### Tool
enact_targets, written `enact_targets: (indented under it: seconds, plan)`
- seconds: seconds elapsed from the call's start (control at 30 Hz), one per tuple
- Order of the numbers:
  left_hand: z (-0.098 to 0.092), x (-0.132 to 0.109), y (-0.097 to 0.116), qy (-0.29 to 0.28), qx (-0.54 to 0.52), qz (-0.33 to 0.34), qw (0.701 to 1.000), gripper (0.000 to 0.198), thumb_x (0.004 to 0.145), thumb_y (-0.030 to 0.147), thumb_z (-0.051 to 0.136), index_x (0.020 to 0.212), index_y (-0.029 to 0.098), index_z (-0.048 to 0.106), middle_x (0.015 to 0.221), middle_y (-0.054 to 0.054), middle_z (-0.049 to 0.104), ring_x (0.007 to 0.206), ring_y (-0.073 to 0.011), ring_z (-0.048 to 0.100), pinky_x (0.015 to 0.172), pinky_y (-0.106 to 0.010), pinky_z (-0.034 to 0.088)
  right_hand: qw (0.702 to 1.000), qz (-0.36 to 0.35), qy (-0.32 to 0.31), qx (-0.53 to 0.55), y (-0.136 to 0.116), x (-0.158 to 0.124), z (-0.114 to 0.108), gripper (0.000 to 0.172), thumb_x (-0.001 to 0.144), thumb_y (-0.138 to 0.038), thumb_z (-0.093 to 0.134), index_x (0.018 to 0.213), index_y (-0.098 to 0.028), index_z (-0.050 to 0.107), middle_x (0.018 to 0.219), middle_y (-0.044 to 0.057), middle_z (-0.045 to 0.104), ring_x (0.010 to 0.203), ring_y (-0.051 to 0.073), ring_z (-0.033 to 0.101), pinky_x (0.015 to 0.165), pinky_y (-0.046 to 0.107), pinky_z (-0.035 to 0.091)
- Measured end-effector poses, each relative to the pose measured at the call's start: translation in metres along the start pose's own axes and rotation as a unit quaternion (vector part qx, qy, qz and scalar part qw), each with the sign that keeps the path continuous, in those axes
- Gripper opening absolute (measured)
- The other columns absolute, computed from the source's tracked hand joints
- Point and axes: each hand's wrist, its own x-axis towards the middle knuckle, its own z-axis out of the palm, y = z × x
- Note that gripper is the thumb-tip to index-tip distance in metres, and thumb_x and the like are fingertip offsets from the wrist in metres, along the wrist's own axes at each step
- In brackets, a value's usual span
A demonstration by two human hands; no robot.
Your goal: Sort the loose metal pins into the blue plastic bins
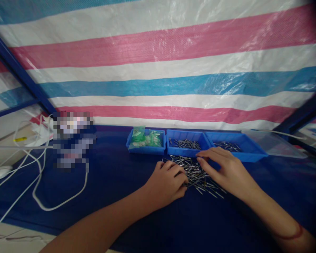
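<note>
A loose pile of thin metal pins (197, 175) lies on the dark blue tabletop, pointing in many directions. My left hand (167, 181) rests against the pile's left side, its fingers bent but spaced apart, their tips partly hidden among the pins. Over the pile's right side is my right hand (228, 168), with thumb and index fingertips close together near the front wall of the middle blue bin (184, 151). Whatever may lie between those fingertips is too small to make out. That bin holds similar pins, as does the right blue bin (250, 156).
A left blue bin (147, 151) holds green-and-clear plastic packets (147, 138). A clear plastic sheet (276, 144) lies beyond the right bin. White cables (39, 182) cross the table's left side near a blurred-out item (73, 123). Striped tarpaulin (158, 84) hangs behind.
</note>
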Motion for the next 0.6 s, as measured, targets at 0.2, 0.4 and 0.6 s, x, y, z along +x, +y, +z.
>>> enact_targets:
  seconds: [0.2, 0.4, 0.6]
  plan:
    - [0.002, 0.0, 0.002, 0.002, -0.003, 0.0, 1.0, 0.011, 0.091, 0.029, 0.053, 0.089, 0.021, 0.06, 0.113, -0.001, 0.059, 0.109, -0.0227, 0.046, 0.085, -0.038, 0.034, 0.999, -0.004, -0.038, 0.039, -0.006, 0.001, 0.001, 0.02, 0.091, -0.031, 0.048, 0.085, -0.021, 0.064, 0.083, 0.006, 0.068, 0.078, 0.022, 0.062, 0.077, 0.038, 0.046]
    - [-0.003, 0.005, 0.004, 0.076, -0.121, -0.069, 0.987, 0.014, 0.095, 0.025, 0.044, 0.093, 0.018, 0.056, 0.102, -0.003, 0.062, 0.099, -0.0182, 0.051, 0.084, -0.032, 0.037, 0.985, 0.01, -0.055, 0.161, -0.015, -0.003, 0.003, 0.019, 0.092, -0.032, 0.048, 0.093, -0.021, 0.063, 0.087, 0.005, 0.067, 0.082, 0.019, 0.062, 0.074, 0.031, 0.047]
    - [0.0, 0.006, 0.003, 0.117, -0.242, -0.106, 0.957, 0.013, 0.093, 0.028, 0.049, 0.091, 0.017, 0.057, 0.086, -0.002, 0.063, 0.082, -0.0149, 0.057, 0.075, -0.026, 0.041, 0.97, 0.061, -0.059, 0.226, -0.027, -0.006, 0.012, 0.017, 0.09, -0.035, 0.053, 0.085, -0.021, 0.062, 0.079, 0.003, 0.063, 0.073, 0.016, 0.058, 0.067, 0.028, 0.045]
